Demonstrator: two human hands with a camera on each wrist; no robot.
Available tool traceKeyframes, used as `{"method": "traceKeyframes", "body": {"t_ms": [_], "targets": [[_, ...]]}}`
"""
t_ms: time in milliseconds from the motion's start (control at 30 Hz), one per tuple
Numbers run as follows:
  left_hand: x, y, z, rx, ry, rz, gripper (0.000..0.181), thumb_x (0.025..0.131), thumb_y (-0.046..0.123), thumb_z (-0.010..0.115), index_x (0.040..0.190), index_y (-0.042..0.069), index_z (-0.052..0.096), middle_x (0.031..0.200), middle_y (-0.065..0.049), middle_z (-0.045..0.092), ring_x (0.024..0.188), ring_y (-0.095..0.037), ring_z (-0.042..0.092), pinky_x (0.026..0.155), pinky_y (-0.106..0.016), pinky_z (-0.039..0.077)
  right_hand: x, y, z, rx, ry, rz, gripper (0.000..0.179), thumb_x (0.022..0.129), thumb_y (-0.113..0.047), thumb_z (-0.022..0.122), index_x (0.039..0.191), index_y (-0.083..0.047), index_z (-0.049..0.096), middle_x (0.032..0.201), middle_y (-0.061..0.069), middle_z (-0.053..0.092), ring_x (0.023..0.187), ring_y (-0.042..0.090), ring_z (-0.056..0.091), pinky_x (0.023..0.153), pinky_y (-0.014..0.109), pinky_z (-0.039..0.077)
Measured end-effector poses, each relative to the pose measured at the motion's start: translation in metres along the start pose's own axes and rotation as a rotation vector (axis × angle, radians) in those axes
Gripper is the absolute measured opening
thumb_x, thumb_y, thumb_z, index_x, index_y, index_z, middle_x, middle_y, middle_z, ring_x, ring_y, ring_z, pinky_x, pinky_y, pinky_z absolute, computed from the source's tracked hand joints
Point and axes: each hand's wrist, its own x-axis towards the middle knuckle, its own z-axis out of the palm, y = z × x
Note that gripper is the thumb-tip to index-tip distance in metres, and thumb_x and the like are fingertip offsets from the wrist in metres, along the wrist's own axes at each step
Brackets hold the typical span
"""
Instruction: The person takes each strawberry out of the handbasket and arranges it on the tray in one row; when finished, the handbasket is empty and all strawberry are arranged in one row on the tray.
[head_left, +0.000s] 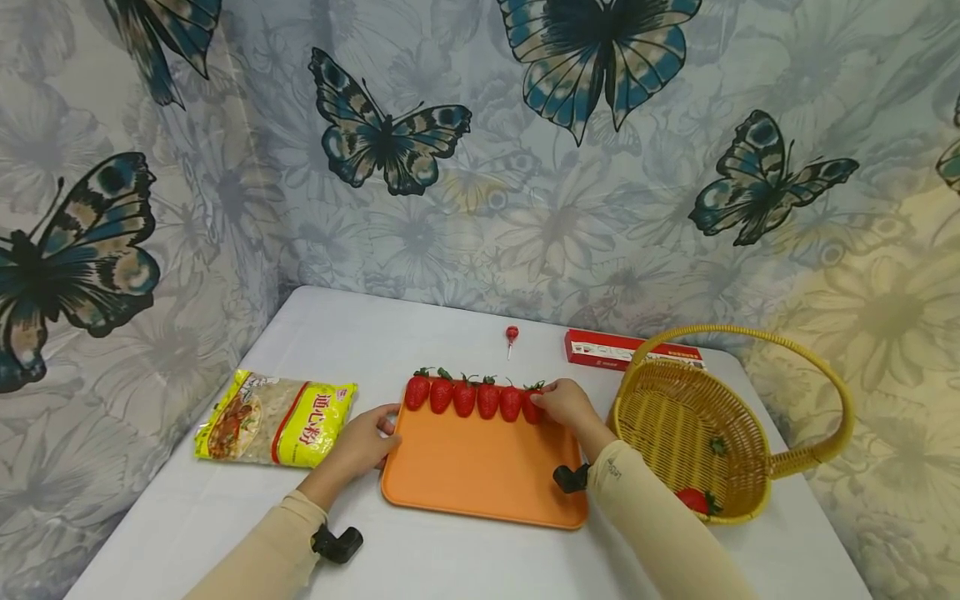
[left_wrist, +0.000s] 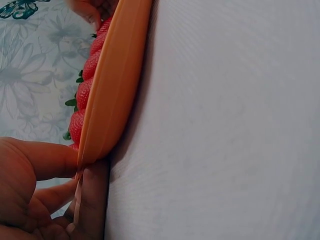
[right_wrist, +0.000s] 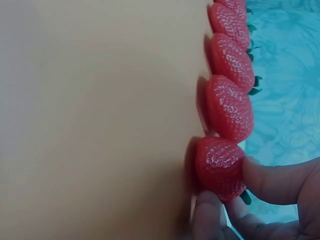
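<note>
An orange tray (head_left: 480,471) lies on the white table with a row of several red strawberries (head_left: 464,398) along its far edge, green leaves pointing away. At the tray's left edge my left hand (head_left: 366,442) pinches the rim; in the left wrist view, fingers (left_wrist: 55,161) lie on both sides of that rim. My right hand (head_left: 567,404) holds the rightmost strawberry (right_wrist: 220,167) between thumb and fingers at the tray's far right corner. In the right wrist view this strawberry sits beside its neighbour in the row. Part of it is hidden by the fingers in the head view.
Right of the tray stands a yellow wicker basket (head_left: 660,408) with a tall handle and a strawberry (head_left: 696,500) inside. A red box (head_left: 600,350) lies behind it. Farther back is a red lollipop (head_left: 512,335). A yellow food bag (head_left: 277,419) lies at left.
</note>
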Motion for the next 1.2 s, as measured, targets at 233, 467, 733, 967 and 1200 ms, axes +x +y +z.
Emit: {"method": "traceKeyframes", "body": {"t_ms": [233, 467, 733, 967, 1200], "targets": [[0.000, 0.000, 0.001, -0.002, 0.000, -0.003, 0.056, 0.090, 0.011, 0.068, 0.143, 0.011, 0.049, 0.095, -0.005, 0.052, 0.066, -0.017, 0.055, 0.054, -0.029, 0.052, -0.001, 0.002, -0.001, 0.043, 0.002, 0.032, 0.028, 0.093, -0.018, 0.068, 0.108, 0.003, 0.059, 0.094, 0.014, 0.060, 0.082, 0.026, 0.056, 0.072, 0.032, 0.051], [-0.001, 0.001, 0.002, -0.012, -0.010, -0.013, 0.056, 0.090, 0.011, 0.068, 0.143, 0.011, 0.049, 0.096, -0.005, 0.053, 0.066, -0.017, 0.055, 0.054, -0.029, 0.052, -0.030, -0.001, -0.032, 0.114, -0.056, -0.116, 0.040, 0.094, -0.023, 0.066, 0.120, 0.006, 0.056, 0.104, 0.020, 0.063, 0.090, 0.033, 0.065, 0.082, 0.040, 0.054], [-0.001, 0.002, 0.000, -0.011, -0.008, -0.015, 0.055, 0.091, 0.011, 0.068, 0.143, 0.012, 0.049, 0.097, -0.005, 0.053, 0.066, -0.018, 0.055, 0.055, -0.029, 0.052, -0.047, 0.024, -0.117, 0.147, -0.479, -0.337, 0.040, 0.097, -0.030, 0.062, 0.114, 0.006, 0.064, 0.109, 0.019, 0.067, 0.097, 0.034, 0.065, 0.086, 0.042, 0.054], [0.000, 0.000, 0.000, -0.007, -0.003, -0.013, 0.055, 0.091, 0.012, 0.068, 0.143, 0.012, 0.050, 0.097, -0.005, 0.053, 0.065, -0.018, 0.055, 0.054, -0.029, 0.052, -0.035, 0.082, -0.168, 0.119, -0.671, -0.304, 0.036, 0.102, -0.023, 0.052, 0.115, 0.009, 0.064, 0.114, 0.023, 0.064, 0.107, 0.040, 0.061, 0.092, 0.047, 0.050], [0.000, 0.000, 0.000, -0.005, 0.000, -0.007, 0.055, 0.091, 0.012, 0.067, 0.143, 0.012, 0.049, 0.097, -0.005, 0.053, 0.066, -0.018, 0.055, 0.054, -0.029, 0.052, -0.025, 0.122, -0.185, -0.012, -0.661, -0.159, 0.035, 0.099, -0.020, 0.058, 0.116, 0.010, 0.061, 0.109, 0.014, 0.064, 0.105, 0.032, 0.060, 0.094, 0.051, 0.048]]}}
